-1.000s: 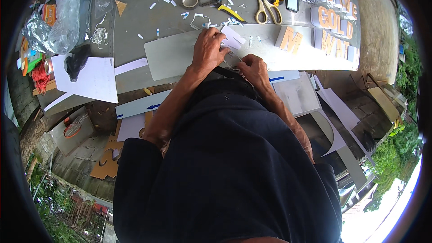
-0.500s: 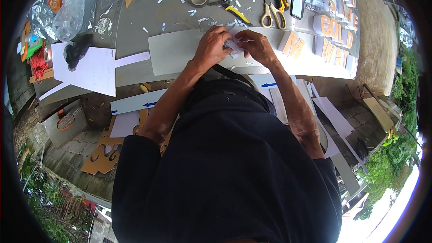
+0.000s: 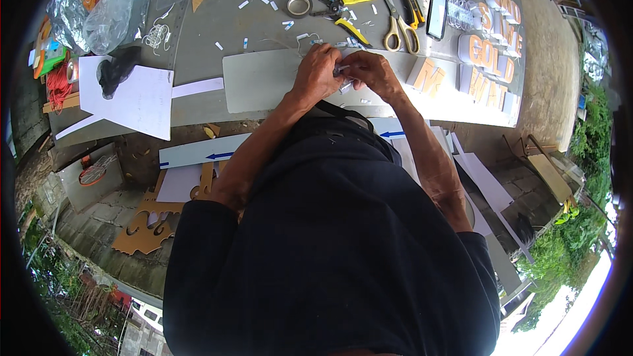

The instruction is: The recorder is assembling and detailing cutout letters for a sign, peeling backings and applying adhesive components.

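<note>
Centrally, a small, pale white piece [image 3: 345, 86] sits between your two hands, over the long, pale-grey flat sheet [image 3: 260, 82], mostly covered by your fingers. Your left hand [image 3: 318, 70] curls nearly closed on its left side; your right hand [image 3: 371, 71] bends in from the right, fingertips drawn together on it, the exact contact hidden. Beyond lie yellow-handled black wire strippers [image 3: 336, 8], a round dark-grey tape roll [image 3: 289, 6] beside them, and beige-handled metal scissors [image 3: 394, 18] to their right.
</note>
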Demonstrator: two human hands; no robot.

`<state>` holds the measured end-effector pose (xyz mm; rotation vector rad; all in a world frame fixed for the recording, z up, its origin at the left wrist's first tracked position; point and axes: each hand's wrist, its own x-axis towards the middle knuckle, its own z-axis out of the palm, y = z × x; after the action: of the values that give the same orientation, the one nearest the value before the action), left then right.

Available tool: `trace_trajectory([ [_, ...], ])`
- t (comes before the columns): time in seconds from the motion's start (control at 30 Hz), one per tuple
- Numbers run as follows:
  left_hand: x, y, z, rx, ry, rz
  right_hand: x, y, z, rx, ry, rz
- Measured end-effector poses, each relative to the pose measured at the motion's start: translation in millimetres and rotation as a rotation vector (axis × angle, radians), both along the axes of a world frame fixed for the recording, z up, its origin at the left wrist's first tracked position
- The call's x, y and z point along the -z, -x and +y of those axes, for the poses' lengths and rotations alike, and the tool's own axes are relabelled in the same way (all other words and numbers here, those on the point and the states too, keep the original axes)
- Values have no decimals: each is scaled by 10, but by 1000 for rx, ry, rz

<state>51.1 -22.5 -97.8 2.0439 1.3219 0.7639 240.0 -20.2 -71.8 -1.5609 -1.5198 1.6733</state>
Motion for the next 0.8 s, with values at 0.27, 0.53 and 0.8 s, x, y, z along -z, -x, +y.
trace_trajectory([
  [0.27,10,28,30,11,73,20,-29,-90,-171,29,0,1],
  [0.53,64,35,117,43,150,62,51,57,-433,182,-30,-160],
  [0.8,103,43,166,92,184,81,140,65,-505,162,-166,-229],
])
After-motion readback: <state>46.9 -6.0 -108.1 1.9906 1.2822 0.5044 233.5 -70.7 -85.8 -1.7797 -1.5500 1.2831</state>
